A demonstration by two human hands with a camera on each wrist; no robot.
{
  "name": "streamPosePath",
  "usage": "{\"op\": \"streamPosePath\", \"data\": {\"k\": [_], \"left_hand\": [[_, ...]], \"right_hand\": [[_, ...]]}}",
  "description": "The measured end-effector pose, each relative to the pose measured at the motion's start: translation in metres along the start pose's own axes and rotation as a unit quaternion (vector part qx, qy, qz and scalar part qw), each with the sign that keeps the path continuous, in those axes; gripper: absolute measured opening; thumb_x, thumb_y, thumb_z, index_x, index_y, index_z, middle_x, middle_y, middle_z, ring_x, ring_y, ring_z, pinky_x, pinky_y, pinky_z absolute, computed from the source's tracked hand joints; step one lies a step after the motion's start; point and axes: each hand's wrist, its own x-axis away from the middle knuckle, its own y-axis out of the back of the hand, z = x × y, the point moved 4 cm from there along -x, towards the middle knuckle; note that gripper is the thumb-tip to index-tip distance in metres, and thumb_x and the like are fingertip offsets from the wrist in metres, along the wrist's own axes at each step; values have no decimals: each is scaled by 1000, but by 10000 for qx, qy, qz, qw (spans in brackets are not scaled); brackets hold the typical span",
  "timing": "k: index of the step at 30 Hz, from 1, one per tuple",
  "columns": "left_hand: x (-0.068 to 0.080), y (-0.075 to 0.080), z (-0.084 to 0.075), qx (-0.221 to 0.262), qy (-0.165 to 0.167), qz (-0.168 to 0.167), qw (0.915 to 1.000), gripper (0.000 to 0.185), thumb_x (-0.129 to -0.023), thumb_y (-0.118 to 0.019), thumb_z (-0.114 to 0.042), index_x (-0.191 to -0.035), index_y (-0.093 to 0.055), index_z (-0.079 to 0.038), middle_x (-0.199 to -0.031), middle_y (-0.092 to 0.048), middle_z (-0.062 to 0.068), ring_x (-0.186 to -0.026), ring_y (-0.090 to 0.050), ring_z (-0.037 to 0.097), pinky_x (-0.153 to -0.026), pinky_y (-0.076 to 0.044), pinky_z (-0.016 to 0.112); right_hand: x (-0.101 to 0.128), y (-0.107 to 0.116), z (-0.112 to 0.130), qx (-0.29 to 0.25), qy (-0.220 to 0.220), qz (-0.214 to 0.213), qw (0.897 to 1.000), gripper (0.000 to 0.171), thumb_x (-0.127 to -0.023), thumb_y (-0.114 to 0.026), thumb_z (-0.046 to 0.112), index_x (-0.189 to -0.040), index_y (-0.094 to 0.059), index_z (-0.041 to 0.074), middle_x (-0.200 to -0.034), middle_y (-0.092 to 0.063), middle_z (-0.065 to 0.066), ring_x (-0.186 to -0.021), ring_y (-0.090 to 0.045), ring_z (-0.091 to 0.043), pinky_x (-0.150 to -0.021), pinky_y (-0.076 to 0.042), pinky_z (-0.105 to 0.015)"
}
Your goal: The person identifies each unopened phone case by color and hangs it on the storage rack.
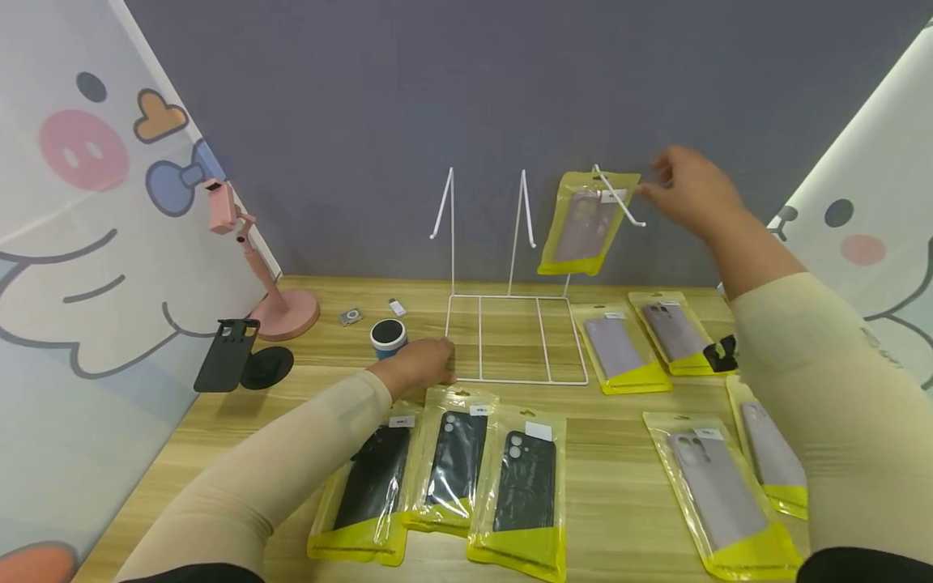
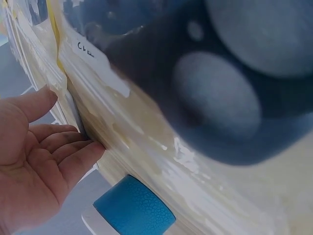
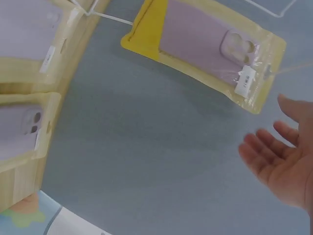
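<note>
A white wire display rack [image 1: 532,380] with upright hooks stands at the back of the table. On its right hook hangs a yellow-edged pouch [image 1: 583,227] holding a pale purple phone case. Beside that pouch's upper right corner is my right hand [image 1: 692,190]; the right wrist view shows a gap between the fingers [image 3: 266,152] and the pouch, with nothing in the hand. My left hand [image 1: 423,364] rests at the rack base's front left corner. Its fingertips touch down there, and its thumb [image 2: 44,103] stands apart from them.
Pouches with black phone cases [image 1: 517,486] lie in front of the rack. Several pouches with purple cases [image 1: 717,486] lie at the right. Left of the rack are a blue jar [image 1: 389,336], small gadgets [image 1: 351,317], a pink stand [image 1: 287,314] and a black phone stand [image 1: 227,356].
</note>
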Motion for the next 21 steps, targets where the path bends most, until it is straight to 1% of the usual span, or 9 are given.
{"op": "streamPosePath", "data": {"k": [2,5,10,12,14,15,17,19,21], "left_hand": [[0,0,0,9,-33,7,10000,75,-94,-65,-39,-149,-35,2,-147,-46,23,-131,-50,37,-108,-43,47],[-1,0,1,-4,-71,29,10000,75,-95,-64,-39,-149,-35,3,-150,-43,23,-133,-48,37,-109,-42,47],[-2,0,3,-42,-28,51,10000,74,-95,-64,-39,-150,-35,2,-152,-40,22,-135,-46,37,-111,-40,47],[-2,0,3,-29,-13,70,10000,75,-95,-63,-39,-150,-34,2,-153,-39,22,-136,-45,37,-112,-40,46],[-2,0,3,-9,-11,82,10000,75,-95,-63,-39,-151,-33,2,-153,-38,22,-136,-45,37,-112,-39,46],[-2,0,3,-10,-14,81,10000,75,-95,-63,-39,-151,-33,2,-153,-38,22,-136,-45,37,-112,-39,47],[-2,0,3,-2,-7,86,10000,75,-95,-63,-39,-151,-33,2,-153,-38,22,-136,-45,37,-112,-40,47],[-2,1,3,-13,-12,74,10000,75,-95,-63,-39,-150,-33,3,-153,-38,23,-135,-45,38,-111,-40,47],[-2,1,3,-42,-17,67,10000,75,-96,-63,-38,-150,-33,3,-153,-38,23,-135,-45,38,-111,-40,47]], "right_hand": [[13,-4,-6,10,232,196,9995,66,-101,-47,48,-143,-39,-1,-136,-47,-31,-121,-46,-49,-97,-37,-65],[39,-21,-15,96,580,632,9963,62,-100,-49,49,-138,-44,-1,-131,-53,-28,-117,-51,-46,-94,-41,-63],[87,-61,-34,188,1022,1220,9871,48,-98,-60,40,-125,-55,0,-118,-63,-21,-105,-61,-37,-85,-51,-55],[105,-77,-44,154,1152,1400,9833,42,-96,-64,34,-121,-59,1,-114,-67,-16,-102,-63,-34,-84,-52,-52],[121,-93,-55,119,1317,1575,9786,39,-92,-69,30,-117,-61,1,-111,-68,-13,-101,-64,-33,-82,-53,-50],[129,-101,-60,113,1324,1659,9772,38,-91,-71,30,-115,-62,3,-110,-69,-11,-100,-65,-33,-83,-53,-50],[143,-116,-71,67,1277,2014,9711,36,-89,-72,27,-115,-62,3,-111,-68,-13,-102,-65,-36,-84,-53,-51],[156,-131,-82,90,1147,2474,9621,38,-87,-73,23,-116,-61,2,-113,-67,-18,-103,-63,-41,-82,-54,-52],[168,-143,-90,184,1009,2861,9527,35,-85,-75,19,-113,-62,3,-112,-66,-21,-103,-62,-42,-80,-54,-50]]}}
